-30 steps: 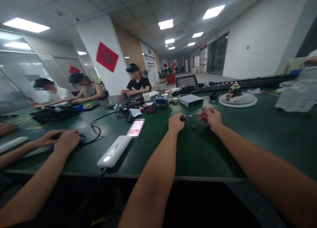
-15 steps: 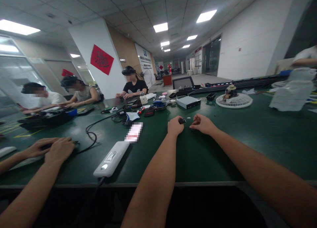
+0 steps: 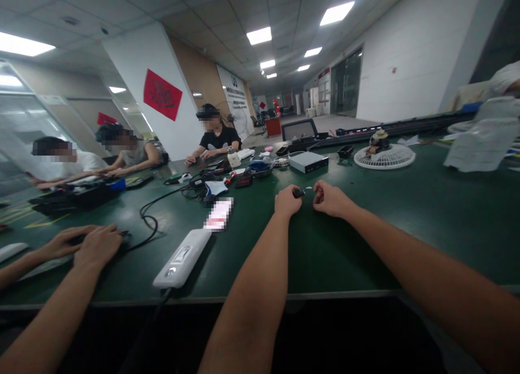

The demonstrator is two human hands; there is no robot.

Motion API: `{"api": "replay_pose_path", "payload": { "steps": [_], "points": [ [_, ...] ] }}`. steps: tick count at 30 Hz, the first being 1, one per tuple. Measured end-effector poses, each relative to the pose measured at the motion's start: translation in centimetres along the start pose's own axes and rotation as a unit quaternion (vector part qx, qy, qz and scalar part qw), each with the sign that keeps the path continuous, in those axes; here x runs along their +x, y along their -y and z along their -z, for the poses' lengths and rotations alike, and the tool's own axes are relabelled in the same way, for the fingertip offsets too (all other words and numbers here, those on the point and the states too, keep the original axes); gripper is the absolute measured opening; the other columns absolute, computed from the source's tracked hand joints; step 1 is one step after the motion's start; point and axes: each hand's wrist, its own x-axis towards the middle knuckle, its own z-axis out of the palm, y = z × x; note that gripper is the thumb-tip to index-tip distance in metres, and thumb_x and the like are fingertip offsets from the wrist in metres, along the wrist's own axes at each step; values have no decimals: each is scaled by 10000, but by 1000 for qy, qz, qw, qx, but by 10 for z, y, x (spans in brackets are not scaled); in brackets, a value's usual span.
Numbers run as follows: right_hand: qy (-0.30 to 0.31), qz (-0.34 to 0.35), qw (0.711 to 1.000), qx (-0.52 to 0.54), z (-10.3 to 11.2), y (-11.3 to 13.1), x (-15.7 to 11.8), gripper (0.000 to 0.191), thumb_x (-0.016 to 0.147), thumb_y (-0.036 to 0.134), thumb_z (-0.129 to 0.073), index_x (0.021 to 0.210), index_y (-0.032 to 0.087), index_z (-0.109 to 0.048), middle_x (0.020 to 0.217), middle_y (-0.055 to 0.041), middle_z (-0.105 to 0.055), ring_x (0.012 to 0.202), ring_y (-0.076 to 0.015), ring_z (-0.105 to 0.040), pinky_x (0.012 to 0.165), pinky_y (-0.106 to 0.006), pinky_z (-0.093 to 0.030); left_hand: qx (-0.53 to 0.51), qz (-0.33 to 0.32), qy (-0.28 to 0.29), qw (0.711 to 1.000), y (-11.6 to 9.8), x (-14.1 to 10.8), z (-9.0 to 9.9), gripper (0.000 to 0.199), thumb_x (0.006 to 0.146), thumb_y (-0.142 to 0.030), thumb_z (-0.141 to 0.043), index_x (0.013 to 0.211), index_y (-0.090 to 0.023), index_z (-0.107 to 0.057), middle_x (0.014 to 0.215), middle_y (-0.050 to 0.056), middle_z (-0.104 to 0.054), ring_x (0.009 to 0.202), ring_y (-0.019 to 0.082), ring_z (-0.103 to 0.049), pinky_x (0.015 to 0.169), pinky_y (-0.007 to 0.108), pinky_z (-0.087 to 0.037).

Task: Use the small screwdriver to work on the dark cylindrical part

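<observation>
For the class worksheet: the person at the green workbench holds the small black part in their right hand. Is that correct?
No: the small black part is in the person's left hand, not their right hand, as the head view shows. They are at the green workbench, as stated.

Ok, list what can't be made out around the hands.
Small black thing at the left hand: head view, too small, and the fingers cover part of it.
Right hand: head view, curled fingers hide anything inside.
Pale speck: head view, too small to name.
Pink patch: head view, blurred out.
Person: head view, cut off by the right edge.
</observation>
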Motion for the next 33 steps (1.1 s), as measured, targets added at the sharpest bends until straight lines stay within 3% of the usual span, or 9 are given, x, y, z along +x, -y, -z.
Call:
{"api": "replay_pose_path", "payload": {
  "steps": [7,14,19,28,33],
  "points": [
    [-41,-7,999,23,-2,-4,2,431,639,147,-710,983,252,-473,771,29,-688,659,-163,-646,630,-275,-460,0,2,15,1000,-3,1,0,305,807,-220,-657,1104,-277,-694,1052,45,-758,1000,217,-681,917,335,-497],
    [-52,-28,993,103,-4,-9,4,489,596,-9,-632,969,258,-464,790,10,-727,741,-200,-699,678,-300,-501,-2,-1,13,1000,-2,2,-1,301,792,-229,-666,1087,-279,-699,1023,51,-757,974,237,-681,893,352,-506],
    [-76,-55,982,166,-4,-12,5,494,605,-17,-657,955,260,-446,805,12,-710,732,-205,-722,678,-303,-531,-7,-4,13,1000,0,3,-2,309,795,-224,-656,1096,-279,-694,1021,50,-758,969,232,-685,868,341,-506],
    [-45,-61,986,148,-4,-15,8,429,641,35,-715,910,254,-463,759,23,-760,766,-200,-737,689,-294,-501,-15,-12,11,1000,0,1,-1,323,780,-222,-674,1099,-267,-695,1048,56,-756,994,242,-686,879,344,-519],
    [-87,-60,983,149,-5,-19,11,429,642,87,-752,909,249,-458,752,19,-756,798,-209,-746,717,-305,-517,-34,-26,15,999,-2,2,-1,334,746,-194,-688,1077,-235,-696,1003,60,-754,959,229,-689,872,330,-523]
  ]
}}
